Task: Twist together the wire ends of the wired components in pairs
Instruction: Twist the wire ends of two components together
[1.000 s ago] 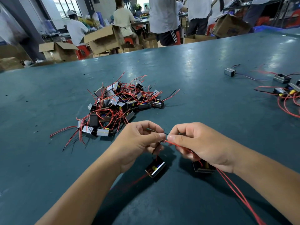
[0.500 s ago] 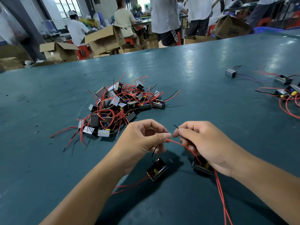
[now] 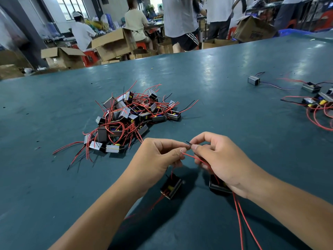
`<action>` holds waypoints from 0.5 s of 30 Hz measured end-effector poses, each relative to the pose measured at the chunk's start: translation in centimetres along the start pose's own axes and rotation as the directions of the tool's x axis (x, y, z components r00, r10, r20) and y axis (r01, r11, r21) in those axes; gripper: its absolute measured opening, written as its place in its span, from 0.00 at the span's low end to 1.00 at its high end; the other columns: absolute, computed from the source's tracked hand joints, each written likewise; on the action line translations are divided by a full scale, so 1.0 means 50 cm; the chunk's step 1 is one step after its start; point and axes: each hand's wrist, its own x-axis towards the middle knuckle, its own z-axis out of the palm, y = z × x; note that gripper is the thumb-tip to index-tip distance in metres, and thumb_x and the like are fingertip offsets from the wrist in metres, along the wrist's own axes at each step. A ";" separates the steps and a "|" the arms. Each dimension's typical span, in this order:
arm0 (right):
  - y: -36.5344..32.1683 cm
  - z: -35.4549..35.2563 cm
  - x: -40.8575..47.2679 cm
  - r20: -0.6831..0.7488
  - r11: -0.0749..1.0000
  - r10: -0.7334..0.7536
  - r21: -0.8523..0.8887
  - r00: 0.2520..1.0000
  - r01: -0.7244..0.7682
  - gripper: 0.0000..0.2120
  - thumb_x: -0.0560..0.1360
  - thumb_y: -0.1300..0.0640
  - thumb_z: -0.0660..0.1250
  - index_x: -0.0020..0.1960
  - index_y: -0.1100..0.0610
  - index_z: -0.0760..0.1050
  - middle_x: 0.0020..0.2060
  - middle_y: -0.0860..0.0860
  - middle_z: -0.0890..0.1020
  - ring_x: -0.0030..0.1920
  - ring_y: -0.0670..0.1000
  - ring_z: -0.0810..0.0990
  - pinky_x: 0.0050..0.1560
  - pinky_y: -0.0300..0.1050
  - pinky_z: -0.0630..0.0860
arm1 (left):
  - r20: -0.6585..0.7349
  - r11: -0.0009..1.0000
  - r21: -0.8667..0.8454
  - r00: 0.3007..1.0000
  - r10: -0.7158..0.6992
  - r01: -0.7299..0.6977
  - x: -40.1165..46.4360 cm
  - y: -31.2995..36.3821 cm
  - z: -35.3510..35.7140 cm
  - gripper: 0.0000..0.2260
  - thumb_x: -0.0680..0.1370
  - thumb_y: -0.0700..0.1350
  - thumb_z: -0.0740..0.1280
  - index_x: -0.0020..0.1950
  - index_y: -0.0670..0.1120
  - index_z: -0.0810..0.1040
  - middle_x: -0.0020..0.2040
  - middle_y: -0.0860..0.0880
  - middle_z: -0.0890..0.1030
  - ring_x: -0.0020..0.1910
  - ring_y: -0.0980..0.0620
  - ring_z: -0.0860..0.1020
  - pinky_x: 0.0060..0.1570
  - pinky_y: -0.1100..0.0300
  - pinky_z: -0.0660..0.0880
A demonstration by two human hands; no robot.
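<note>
Since a second ago both hands have lifted a little and the fingertips have drawn together again after parting briefly; the two components below them have barely shifted.

Head view: the left hand [image 3: 158, 156] pinches a red wire [image 3: 193, 157] between thumb and forefinger, and the right hand [image 3: 221, 159] pinches a short black wire end [image 3: 188, 143] just where the two hands meet. Both hands are closed on wire, fingers curled. The red wire runs from the left fingertips down under the right palm. One component [image 3: 171, 188] lies on the surface [image 3: 234, 109] directly below the left hand, apart from it; the other component [image 3: 217, 184] sits just under the right palm, half hidden. Two long red leads [image 3: 241, 221] trail toward the near edge. The pile [image 3: 129, 120] of unpaired parts lies well beyond the left hand, and finished ones [image 3: 317, 101] far to the right.

The wire ends are thin and short, so they could slip out of the pinch before a twist takes hold. Whether bare ends actually overlap is too small to tell; if they don't, the twist would join nothing. Tugging the leads could also drag a component along.
</note>
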 end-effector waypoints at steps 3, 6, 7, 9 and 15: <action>0.003 0.000 0.003 -0.005 1.000 -0.003 0.025 1.000 0.003 0.04 0.80 0.62 0.63 0.49 0.59 0.77 0.25 0.49 0.78 0.25 0.46 0.69 0.26 0.32 0.66 | 0.007 1.000 0.019 1.000 0.010 -0.011 0.000 0.001 -0.002 0.05 0.78 0.38 0.71 0.49 0.44 0.86 0.37 0.45 0.85 0.35 0.52 0.82 0.41 0.63 0.79; 0.004 0.001 0.004 0.000 0.999 0.005 0.039 1.000 -0.005 0.05 0.80 0.62 0.63 0.47 0.59 0.77 0.26 0.50 0.78 0.25 0.46 0.69 0.26 0.32 0.66 | -0.005 1.000 -0.022 1.000 0.009 -0.009 -0.001 0.004 -0.001 0.03 0.77 0.38 0.71 0.48 0.39 0.82 0.38 0.43 0.85 0.36 0.48 0.85 0.43 0.56 0.81; 0.004 0.001 0.004 0.001 0.999 0.005 0.039 1.000 -0.005 0.05 0.80 0.62 0.64 0.47 0.58 0.77 0.26 0.50 0.77 0.25 0.46 0.69 0.26 0.32 0.66 | -0.012 1.000 -0.026 1.000 0.006 -0.006 -0.001 0.004 0.000 0.03 0.77 0.38 0.71 0.47 0.39 0.82 0.38 0.43 0.85 0.36 0.47 0.85 0.43 0.55 0.81; 0.004 0.002 0.004 -0.001 0.999 -0.006 0.036 1.000 0.006 0.06 0.79 0.60 0.65 0.44 0.56 0.78 0.26 0.52 0.75 0.27 0.47 0.69 0.26 0.33 0.65 | -0.020 0.999 -0.035 1.000 -0.004 0.003 -0.001 0.004 0.000 0.03 0.77 0.38 0.71 0.47 0.38 0.81 0.38 0.42 0.86 0.37 0.45 0.85 0.43 0.56 0.82; 0.007 0.000 0.006 -0.017 0.997 -0.071 0.011 0.997 0.071 0.06 0.79 0.57 0.66 0.42 0.53 0.78 0.23 0.48 0.68 0.26 0.48 0.62 0.24 0.36 0.60 | -0.037 0.992 -0.121 0.999 -0.028 0.024 -0.002 0.008 0.011 0.04 0.79 0.37 0.69 0.48 0.36 0.78 0.39 0.39 0.85 0.36 0.43 0.85 0.42 0.56 0.83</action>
